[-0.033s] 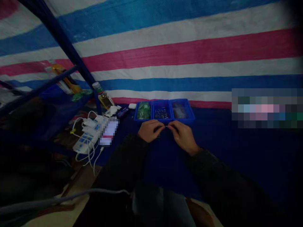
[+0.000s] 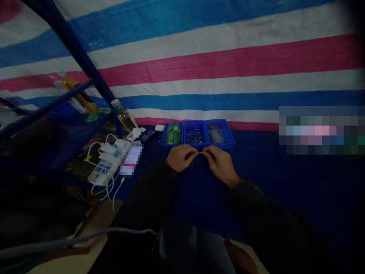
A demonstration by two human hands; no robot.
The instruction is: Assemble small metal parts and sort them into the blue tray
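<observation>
in the middle of the frame, the left hand (image 2: 182, 158) and right hand (image 2: 221, 163) pinch a tiny shiny piece (image 2: 200, 152), just below three blue trays (image 2: 195, 125). a phone (image 2: 131, 160) and a power strip (image 2: 99, 172) lie center left; a striped sheet (image 2: 199, 57) fills the top.

hands (image 2: 181, 157): 2 | blue compartments (image 2: 229, 136): 3 | white case (image 2: 159, 128): 1

Dark, near-black long sleeves clothe both arms, the left sleeve (image 2: 148, 192) and the right sleeve (image 2: 268, 209) each reaching the wrist, with faint creases by the right cuff (image 2: 242, 185). The left hand (image 2: 181, 158) and right hand (image 2: 222, 164) are bare. Lower down shows a muted grey-blue garment (image 2: 182, 247), its fabric too dim to make out.
</observation>
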